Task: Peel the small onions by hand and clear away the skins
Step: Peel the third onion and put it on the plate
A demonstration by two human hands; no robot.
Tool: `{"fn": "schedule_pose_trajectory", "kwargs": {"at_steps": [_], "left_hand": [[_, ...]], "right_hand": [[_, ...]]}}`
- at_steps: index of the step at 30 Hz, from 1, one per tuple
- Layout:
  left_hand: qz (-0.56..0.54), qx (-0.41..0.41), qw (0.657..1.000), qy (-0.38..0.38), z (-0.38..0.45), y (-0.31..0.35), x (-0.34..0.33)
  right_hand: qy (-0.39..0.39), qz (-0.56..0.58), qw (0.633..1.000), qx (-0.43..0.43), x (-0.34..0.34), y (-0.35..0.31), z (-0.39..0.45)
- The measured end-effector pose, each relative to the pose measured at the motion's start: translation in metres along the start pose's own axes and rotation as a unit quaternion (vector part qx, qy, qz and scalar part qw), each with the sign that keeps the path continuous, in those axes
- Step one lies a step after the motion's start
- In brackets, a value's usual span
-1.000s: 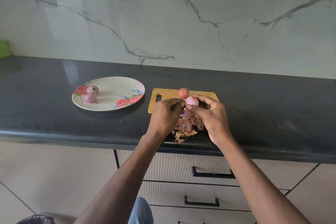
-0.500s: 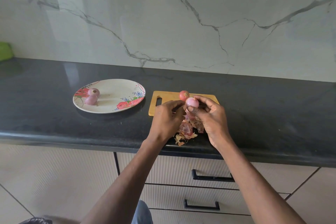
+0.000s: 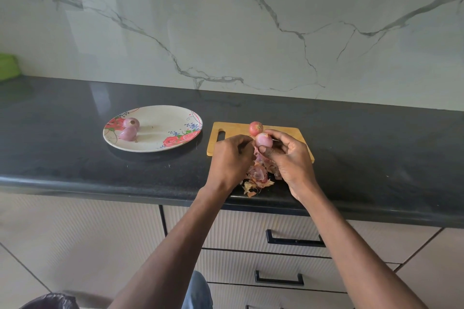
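Right hand [image 3: 288,158] pinches a part-peeled onion [image 3: 263,140] above the cutting board [image 3: 233,130]; left hand [image 3: 229,158], fingers curled, meets it, fingertips hidden. Skins [image 3: 258,175] lie at the board's near edge, partly covered; an unpeeled onion [image 3: 256,128] sits on its far edge.

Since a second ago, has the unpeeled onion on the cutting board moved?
No. The unpeeled onion sits at the same spot on the cutting board's far edge; only the camera shifted.

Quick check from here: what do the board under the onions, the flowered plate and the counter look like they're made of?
Cutting board: pale wood or bamboo, matte, with a cut-out handle slot. Plate: white with printed roses, smooth with a slight sheen; ceramic or melamine, cannot tell which. Countertop: dark speckled polished stone, likely granite, since it reflects the wall's light.
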State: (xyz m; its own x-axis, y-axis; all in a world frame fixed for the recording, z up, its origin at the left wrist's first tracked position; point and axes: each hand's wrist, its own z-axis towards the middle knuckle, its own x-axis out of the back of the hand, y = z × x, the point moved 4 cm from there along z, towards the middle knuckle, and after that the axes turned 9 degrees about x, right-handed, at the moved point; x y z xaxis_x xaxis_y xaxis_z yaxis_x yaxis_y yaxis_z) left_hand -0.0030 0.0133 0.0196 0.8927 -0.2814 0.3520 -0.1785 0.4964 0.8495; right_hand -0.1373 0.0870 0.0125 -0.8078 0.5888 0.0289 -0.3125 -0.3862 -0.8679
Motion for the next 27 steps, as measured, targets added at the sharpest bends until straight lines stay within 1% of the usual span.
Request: {"fn": "schedule_pose_trajectory", "kwargs": {"at_steps": [5, 11, 15, 22, 24, 27], "left_hand": [[0.014, 0.009, 1.000, 0.006, 0.001, -0.002, -0.001], [-0.005, 0.077, 0.996, 0.047, 0.005, -0.006, 0.005], [-0.037, 0.123, 0.990, 0.064, 0.004, -0.009, 0.010], [-0.062, 0.144, 0.986, 0.057, 0.001, -0.008, 0.013], [-0.077, 0.150, 0.984, 0.060, 0.001, -0.008, 0.014], [-0.084, 0.165, 0.980, 0.067, 0.003, -0.013, 0.014]], "right_hand": [[-0.025, 0.004, 1.000, 0.005, -0.004, -0.003, -0.002], [-0.056, 0.065, 0.996, -0.003, -0.007, -0.007, -0.003], [-0.042, 0.066, 0.996, -0.031, -0.004, -0.003, -0.003], [-0.015, 0.060, 0.998, -0.028, 0.000, -0.002, -0.002], [-0.006, 0.082, 0.996, -0.044, 0.000, 0.000, -0.001], [-0.017, 0.113, 0.992, -0.058, -0.002, 0.000, -0.001]]}}
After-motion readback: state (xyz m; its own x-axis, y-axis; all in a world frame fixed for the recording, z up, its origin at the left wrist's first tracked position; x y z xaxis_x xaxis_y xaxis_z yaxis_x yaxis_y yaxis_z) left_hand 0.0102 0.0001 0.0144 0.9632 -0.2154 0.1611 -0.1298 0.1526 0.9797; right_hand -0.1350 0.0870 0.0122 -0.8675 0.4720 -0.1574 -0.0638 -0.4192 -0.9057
